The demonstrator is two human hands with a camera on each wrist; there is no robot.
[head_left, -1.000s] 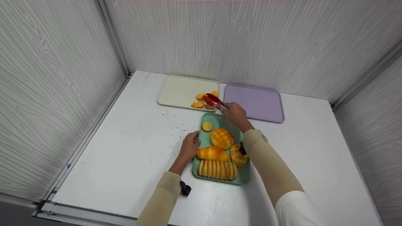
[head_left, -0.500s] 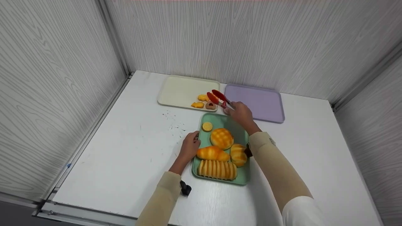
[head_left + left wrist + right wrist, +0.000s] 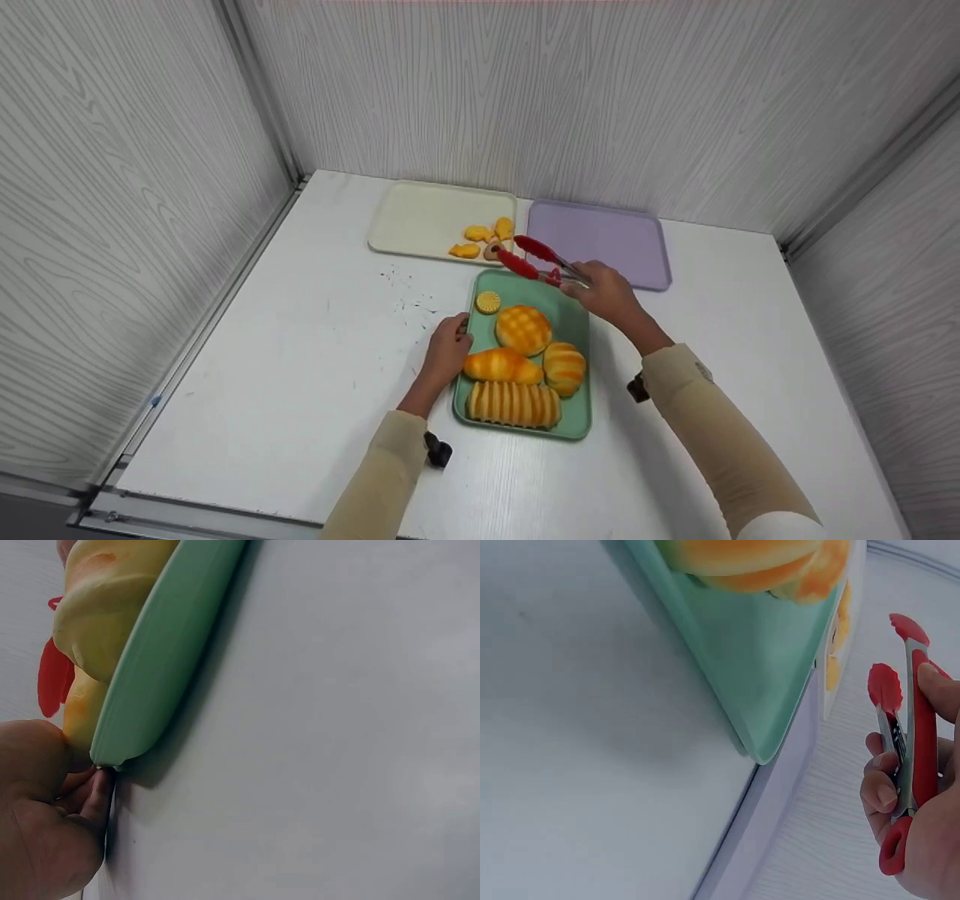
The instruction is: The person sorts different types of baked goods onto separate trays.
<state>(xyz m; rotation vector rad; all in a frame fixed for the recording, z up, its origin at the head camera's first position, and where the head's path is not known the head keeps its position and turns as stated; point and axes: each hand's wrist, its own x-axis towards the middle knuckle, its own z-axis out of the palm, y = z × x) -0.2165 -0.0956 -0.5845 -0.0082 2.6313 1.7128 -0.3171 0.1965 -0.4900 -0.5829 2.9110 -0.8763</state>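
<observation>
A green tray (image 3: 574, 330) lies in the middle of the white table and carries a round biscuit (image 3: 488, 302), a checkered bun (image 3: 523, 328), a long roll (image 3: 501, 366), a small bun (image 3: 564, 367) and a ridged loaf (image 3: 514, 403). My left hand (image 3: 457, 334) grips the tray's left rim, with its fingers (image 3: 88, 793) tucked under the green tray's edge (image 3: 165, 652). My right hand (image 3: 592, 283) holds red tongs (image 3: 536, 259) over the tray's far end. The tongs (image 3: 904, 735) are slightly apart, with nothing between their tips.
A cream tray (image 3: 420, 217) at the back holds several small orange pastries (image 3: 480, 236). To its right lies a bare purple tray (image 3: 607, 236), whose rim (image 3: 765, 817) touches the green tray. Panelled walls close the table on the left, back and right.
My right hand has drawn the tongs back from the pastries on the cream tray, towards me and to the right, to the green tray's far end. My left hand has stayed on the rim.
</observation>
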